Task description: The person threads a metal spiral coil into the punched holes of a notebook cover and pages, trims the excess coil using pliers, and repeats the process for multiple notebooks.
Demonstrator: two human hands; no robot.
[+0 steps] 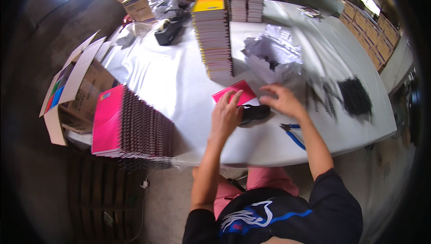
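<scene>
Two bare hands work over the white-covered table (188, 96). The left hand (227, 113) lies with its fingers over the near-left part of a pink notebook (244, 89); whether they pinch it or only rest on it, I cannot tell. The right hand (283, 99) is curved, thumb and fingers apart with nothing between them, just right of the notebook. Between the hands, on the notebook's near side, lies a dark, elongated object (256, 115) (perhaps a tool, though blur and fingers obscure it).

Nearer the right forearm are blue-handled pliers (296, 138), and farther right some loose black coils (330, 100) beside a dense bundle of coils (354, 97). Beyond the notebook sit a crumpled white bag (276, 53) and a tall, yellow-topped notebook stack (210, 33). Well to the left stands a pink-covered notebook stack (107, 120), with an open cardboard box (94, 82) behind it and a black tape dispenser (167, 33) farther back.
</scene>
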